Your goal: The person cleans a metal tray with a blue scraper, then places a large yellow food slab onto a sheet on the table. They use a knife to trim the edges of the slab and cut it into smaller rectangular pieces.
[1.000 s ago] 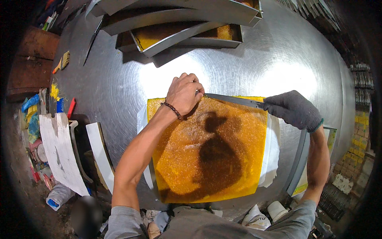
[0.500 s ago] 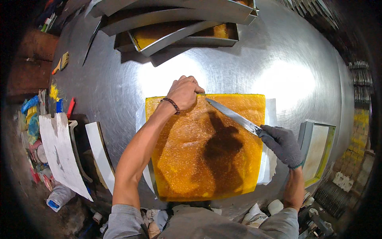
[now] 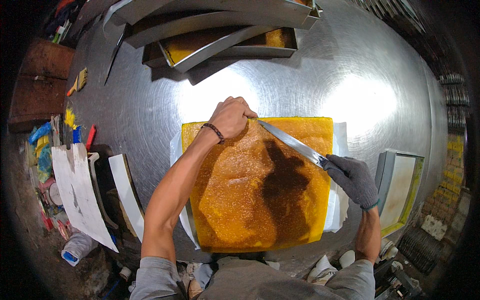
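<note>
Now | knife (image 3: 295, 145) points up-left | right hand (image 3: 353, 179) fingers grip handle | left hand (image 3: 231, 116) fisted on slab (image 3: 257, 200)

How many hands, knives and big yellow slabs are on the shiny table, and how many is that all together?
Hands: 2, the bare left hand and the gloved right hand
Knives: 1, the long knife in the right hand's grip
Yellow slabs: 1, the slab on the metal table
Total: 4

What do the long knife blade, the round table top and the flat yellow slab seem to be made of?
Long knife blade: polished steel, it seems; grey glint.
Round table top: brushed sheet metal; swirl marks, glare.
Flat yellow slab: grainy, sticky-looking food mass; exact material unclear.
</note>
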